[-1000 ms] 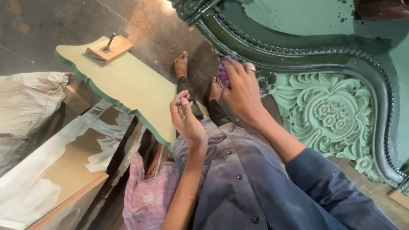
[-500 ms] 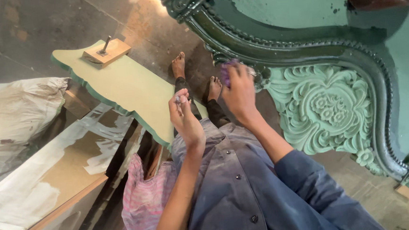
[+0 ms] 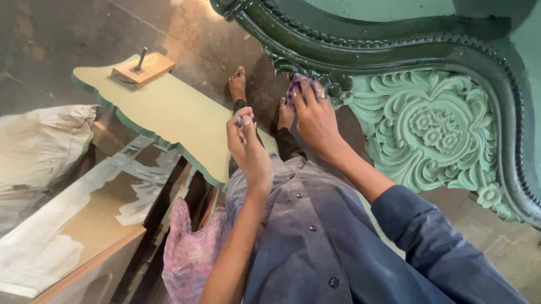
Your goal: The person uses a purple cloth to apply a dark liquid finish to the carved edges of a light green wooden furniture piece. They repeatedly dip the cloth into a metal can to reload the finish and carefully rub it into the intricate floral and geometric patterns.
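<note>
My right hand (image 3: pixel 316 119) presses a small purple pad (image 3: pixel 294 86) against the dark green moulded edge of a large carved panel (image 3: pixel 402 56) lying in front of me. The panel has a pale green floral carving (image 3: pixel 429 133) inside its dark border. My left hand (image 3: pixel 246 148) is raised in front of my chest with its fingers pinched on a small pale object that I cannot make out. My bare feet (image 3: pixel 237 84) show below the hands on the floor.
A pale green scalloped board (image 3: pixel 168 114) lies to the left with a wooden block and knob (image 3: pixel 143 68) on it. A white sack (image 3: pixel 26 154), a paint-smeared wooden board (image 3: pixel 69 233) and a pink bag (image 3: pixel 190 263) crowd the left side.
The view has shifted slightly; my right hand has slid a little along the dark moulding with the purple pad. My left hand stays raised and pinched.
</note>
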